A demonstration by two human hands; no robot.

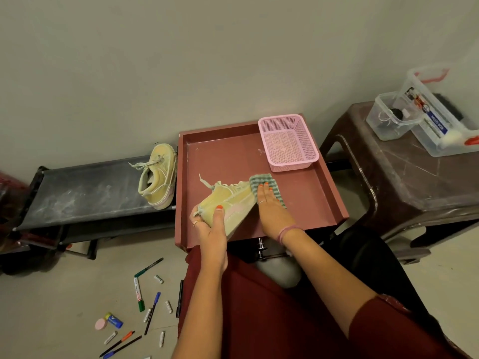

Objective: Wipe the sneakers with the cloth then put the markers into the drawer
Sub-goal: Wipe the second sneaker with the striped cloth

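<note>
A pale yellow sneaker lies on its side on the red tray-top table. My left hand grips its heel end, thumb over the upper. My right hand lies flat with straight fingers on a green checked cloth, pressing it against the sneaker's toe. The second yellow sneaker stands on its side on the dark rack to the left. Several markers and pens lie scattered on the floor at lower left. Drawer knobs show under the table's front edge.
A pink mesh basket sits at the tray's back right corner. A brown stool to the right carries clear plastic boxes. A glue stick and small white caps lie among the pens. My red-clothed lap fills the bottom.
</note>
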